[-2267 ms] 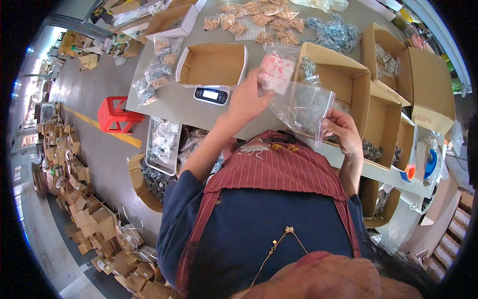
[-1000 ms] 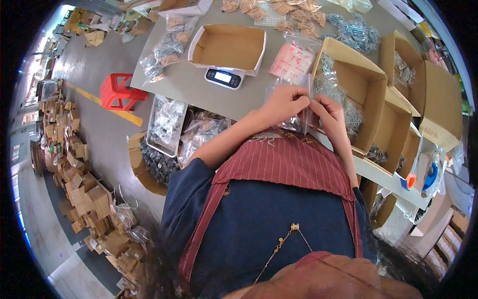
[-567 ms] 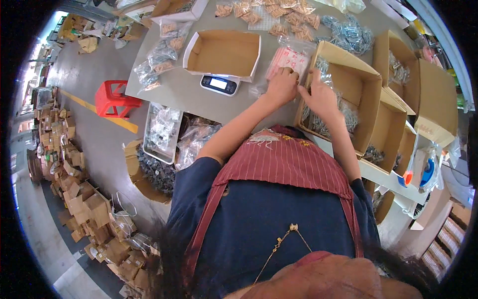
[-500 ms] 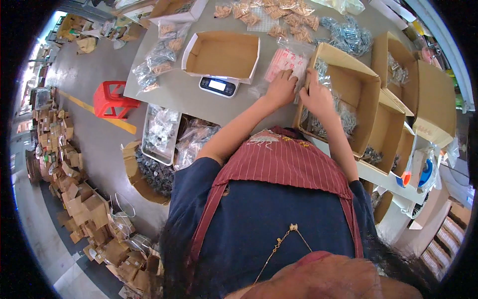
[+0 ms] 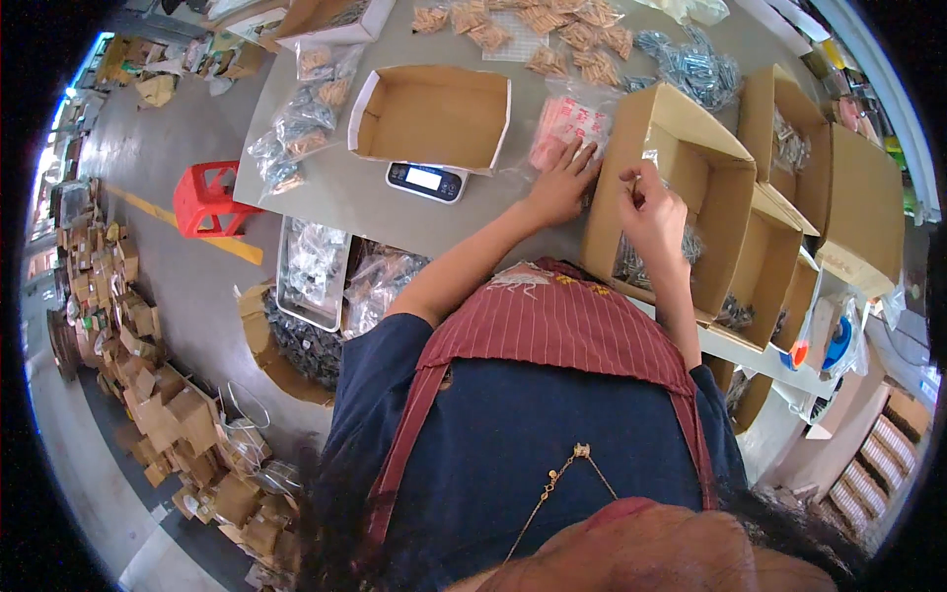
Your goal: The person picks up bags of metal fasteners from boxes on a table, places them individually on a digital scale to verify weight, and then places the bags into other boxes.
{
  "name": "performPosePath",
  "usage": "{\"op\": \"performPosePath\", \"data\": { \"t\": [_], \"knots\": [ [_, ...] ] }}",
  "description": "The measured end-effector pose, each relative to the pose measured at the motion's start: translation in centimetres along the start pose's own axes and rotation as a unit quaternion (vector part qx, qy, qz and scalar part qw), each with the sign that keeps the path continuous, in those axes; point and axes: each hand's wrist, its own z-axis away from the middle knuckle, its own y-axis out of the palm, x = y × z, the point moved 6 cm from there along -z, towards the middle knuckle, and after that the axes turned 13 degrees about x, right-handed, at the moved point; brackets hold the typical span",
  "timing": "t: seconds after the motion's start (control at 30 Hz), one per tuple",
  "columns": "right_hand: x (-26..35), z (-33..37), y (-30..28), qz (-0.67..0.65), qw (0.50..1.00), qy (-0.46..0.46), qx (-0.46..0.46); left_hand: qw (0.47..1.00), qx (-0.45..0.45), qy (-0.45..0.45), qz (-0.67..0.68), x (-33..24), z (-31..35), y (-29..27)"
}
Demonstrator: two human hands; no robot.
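My left hand (image 5: 562,187) lies with its fingers stretched out over the lower edge of a clear plastic bag with red print (image 5: 570,128). The bag lies flat on the grey table, just left of a deep cardboard box (image 5: 712,183). Over that box is my right hand (image 5: 655,212), its fingers curled and the thumb against them. A small shiny bit shows above those fingertips, too small to name, and I cannot make out what they hold. Loose metal hardware (image 5: 636,261) lies in the bottom of the box, partly behind my right wrist.
A shallow cardboard box (image 5: 431,118) sits on a digital scale (image 5: 426,182). Small bags of wooden dowels (image 5: 577,39) and bagged metal screws (image 5: 702,69) lie at the back. More cardboard boxes (image 5: 774,257) stand at right. A red stool (image 5: 210,200) is on the floor.
My right hand has lifted off the box's left wall and moved right, over the box. My left hand has shifted slightly, its fingers now spread flat on the bag. The view has turned slightly.
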Motion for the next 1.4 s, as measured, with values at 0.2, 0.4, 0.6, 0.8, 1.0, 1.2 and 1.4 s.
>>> {"op": "performPosePath", "data": {
  "t": [0.2,0.4,0.6,0.8,1.0,1.2,1.4],
  "knots": [
    [-1.7,-1.1,0.7,-0.03,0.998,0.057,0.017,0.925,-0.181,-0.126,0.308,-0.6,-1.6,-9.1],
    [-4.7,-5.9,-4.9,-0.032,0.997,0.023,-0.062,0.988,-0.133,0.002,0.083,3.0,-9.6,-16.3],
    [-16.7,-13.0,-8.8,0.128,0.984,0.102,-0.077,0.959,0.151,-0.147,-0.191,9.8,-16.7,-13.4],
    [-29.1,-17.6,-6.0,0.145,0.939,0.267,0.159,0.918,0.26,-0.183,-0.238,13.0,-18.4,-10.6],
    [-28.1,-18.0,-5.0,0.046,0.963,0.234,0.129,0.976,0.064,-0.144,-0.151,13.4,-17.3,-15.0],
    [-30.4,-17.0,-5.0,0.103,0.957,0.267,0.052,0.982,0.057,-0.149,0.105,6.4,-15.6,-18.8],
    [-31.8,-17.6,-4.6,0.066,0.946,0.283,0.146,0.775,0.212,-0.132,0.581,-5.0,-8.8,-15.3]
  ]
}}
